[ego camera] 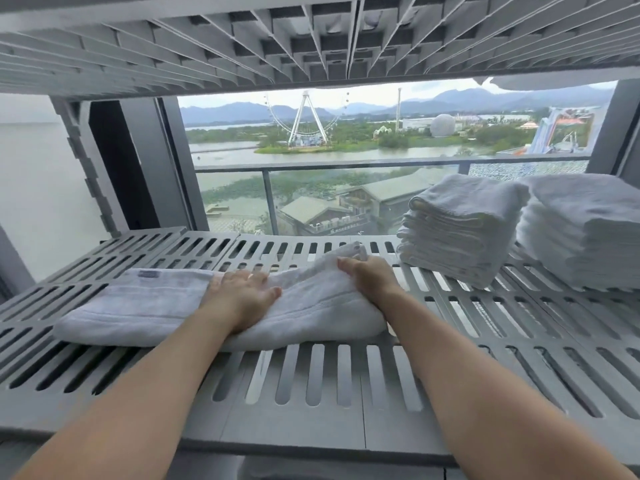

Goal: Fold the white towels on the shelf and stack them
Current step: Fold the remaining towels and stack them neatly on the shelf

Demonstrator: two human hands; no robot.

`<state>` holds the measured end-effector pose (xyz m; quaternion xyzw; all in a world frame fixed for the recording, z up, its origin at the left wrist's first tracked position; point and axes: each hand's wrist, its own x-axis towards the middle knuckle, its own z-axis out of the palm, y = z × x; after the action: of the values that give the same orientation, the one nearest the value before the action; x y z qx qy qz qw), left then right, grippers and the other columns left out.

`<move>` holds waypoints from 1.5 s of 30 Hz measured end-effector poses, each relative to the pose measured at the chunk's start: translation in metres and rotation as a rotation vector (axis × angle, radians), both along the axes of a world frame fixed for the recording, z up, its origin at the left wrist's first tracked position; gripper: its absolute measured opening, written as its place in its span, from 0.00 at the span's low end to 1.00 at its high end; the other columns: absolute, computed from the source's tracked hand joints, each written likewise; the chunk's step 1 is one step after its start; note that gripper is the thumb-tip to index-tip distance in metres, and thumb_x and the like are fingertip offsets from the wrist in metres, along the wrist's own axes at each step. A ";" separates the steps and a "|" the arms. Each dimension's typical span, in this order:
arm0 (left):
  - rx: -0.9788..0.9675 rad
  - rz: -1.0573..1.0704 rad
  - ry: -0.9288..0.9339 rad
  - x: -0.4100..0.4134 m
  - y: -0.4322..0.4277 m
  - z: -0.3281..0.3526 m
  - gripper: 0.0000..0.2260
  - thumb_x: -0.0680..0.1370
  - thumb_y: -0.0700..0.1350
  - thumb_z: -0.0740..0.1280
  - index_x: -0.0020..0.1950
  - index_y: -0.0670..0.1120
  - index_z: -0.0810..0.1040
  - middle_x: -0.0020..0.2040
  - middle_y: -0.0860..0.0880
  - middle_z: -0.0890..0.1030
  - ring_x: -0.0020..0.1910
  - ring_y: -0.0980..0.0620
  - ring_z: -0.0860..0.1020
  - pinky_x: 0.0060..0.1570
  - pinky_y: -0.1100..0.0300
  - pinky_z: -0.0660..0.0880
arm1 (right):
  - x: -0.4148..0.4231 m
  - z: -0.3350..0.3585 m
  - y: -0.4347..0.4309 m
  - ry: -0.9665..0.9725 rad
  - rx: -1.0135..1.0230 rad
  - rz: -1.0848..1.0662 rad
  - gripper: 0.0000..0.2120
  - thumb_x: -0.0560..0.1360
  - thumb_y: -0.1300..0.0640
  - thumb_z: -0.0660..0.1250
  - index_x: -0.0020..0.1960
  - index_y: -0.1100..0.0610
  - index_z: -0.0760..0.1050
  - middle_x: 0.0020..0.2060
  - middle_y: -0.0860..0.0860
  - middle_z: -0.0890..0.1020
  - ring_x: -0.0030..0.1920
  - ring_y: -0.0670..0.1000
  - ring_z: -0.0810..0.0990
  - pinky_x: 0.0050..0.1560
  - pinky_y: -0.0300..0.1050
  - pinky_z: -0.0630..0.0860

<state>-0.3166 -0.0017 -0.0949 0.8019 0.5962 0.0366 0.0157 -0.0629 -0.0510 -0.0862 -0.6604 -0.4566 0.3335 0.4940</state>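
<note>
Grey plastic shelf (294,427) here, all long slots and flat slats, with another ribbed shelf underside (311,36) right overhead. Behind it is a big window (381,109) looking past a glass balcony railing (329,166) at water, hazy hills and a ferris wheel (306,116).

The long towel (138,306) lies across the middle of the shelf, white terry, soft and a bit lumpy, already doubled into a strip. It has a flat woven band and a small grey tag (150,273) at its far left corner.

The left hand (242,292) sits on the middle of that towel, palm down, fingers straight and spread, just pressing it flat. The right hand (367,275) is at the towel's right end, fingers curled round the fabric, and that end is bunched up and raised off the slats.

Right of the towel and a bit further back are 2 stacks of folded white towels. The nearer stack (460,223) is squarish with neat rounded fold edges, well apart from the towel. The farther stack (585,230) stands just beside it at the frame's edge, about as tall, and looks blurrier.
</note>
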 end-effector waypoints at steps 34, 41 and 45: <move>-0.408 0.020 -1.282 -0.250 0.078 0.026 0.18 0.84 0.50 0.58 0.69 0.43 0.75 0.72 0.42 0.74 0.68 0.45 0.74 0.59 0.58 0.74 | -0.317 0.085 0.103 -0.077 -0.188 0.196 0.15 0.71 0.64 0.70 0.28 0.56 0.70 0.18 0.51 0.70 0.17 0.48 0.69 0.22 0.36 0.65; -0.674 0.013 -1.663 -0.261 0.102 0.027 0.32 0.84 0.62 0.44 0.79 0.42 0.62 0.80 0.36 0.57 0.80 0.40 0.54 0.77 0.47 0.52 | -0.367 0.066 0.112 -0.233 -0.186 0.132 0.09 0.69 0.65 0.68 0.32 0.61 0.72 0.16 0.52 0.71 0.17 0.52 0.74 0.22 0.38 0.70; -0.804 0.021 -1.627 -0.268 0.114 0.023 0.37 0.82 0.66 0.46 0.79 0.39 0.60 0.79 0.35 0.59 0.78 0.39 0.60 0.76 0.48 0.59 | -0.378 0.059 0.111 -0.332 -0.166 0.081 0.10 0.70 0.64 0.68 0.31 0.62 0.74 0.17 0.54 0.74 0.17 0.52 0.74 0.21 0.39 0.71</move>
<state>-0.5850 0.1120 -0.0719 0.4570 0.3761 0.3809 0.7104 -0.4409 0.0596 -0.0270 -0.7260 -0.5289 0.2762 0.3418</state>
